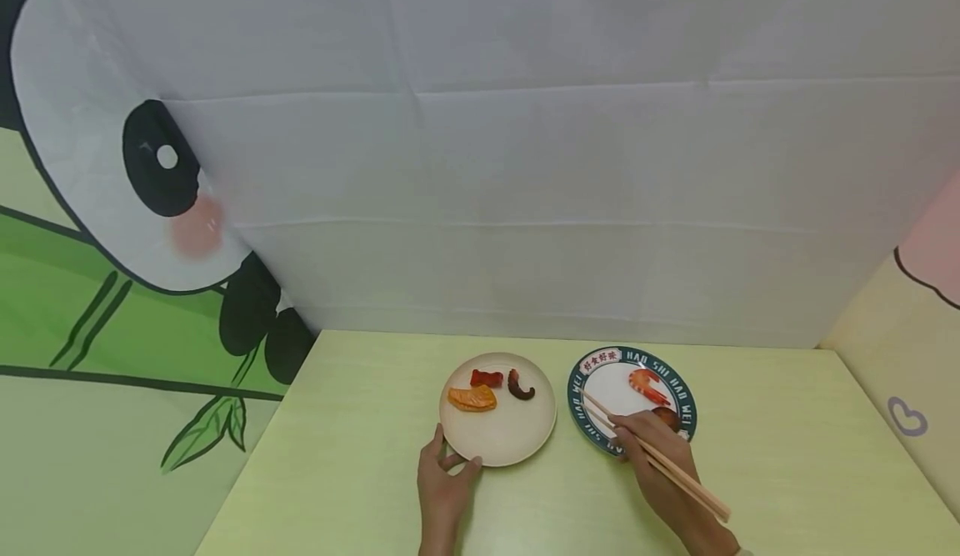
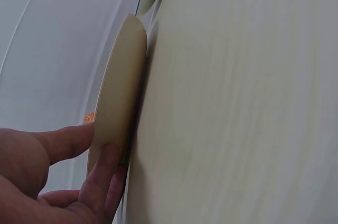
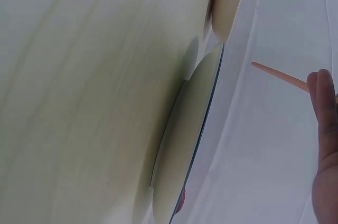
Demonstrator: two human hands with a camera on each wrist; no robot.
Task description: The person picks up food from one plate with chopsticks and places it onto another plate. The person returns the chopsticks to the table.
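Observation:
My left hand [image 1: 444,489] holds the near-left edge of a cream plate [image 1: 517,443], thumb and fingers spread along its rim. In the left wrist view, fingers also press against the plate's outer side [image 2: 119,92]. On this plate lie an orange ridged food piece [image 1: 472,398], a red piece [image 1: 487,378] and a dark curved piece [image 1: 519,387]. My right hand [image 1: 660,464] grips wooden chopsticks [image 1: 693,489], their tips over the left part of a blue-rimmed plate [image 1: 576,398]. A shrimp [image 1: 648,386] and a round brown piece [image 1: 666,418], partly hidden by the hand, lie there. Nothing shows between the tips.
Both plates stand side by side on a pale yellow-green table [image 1: 787,456]. Behind the table hangs a white cloth [image 1: 525,172]. A wall with a cartoon panda picture [image 1: 97,306] is at left, and another painted wall [image 1: 892,356] at right.

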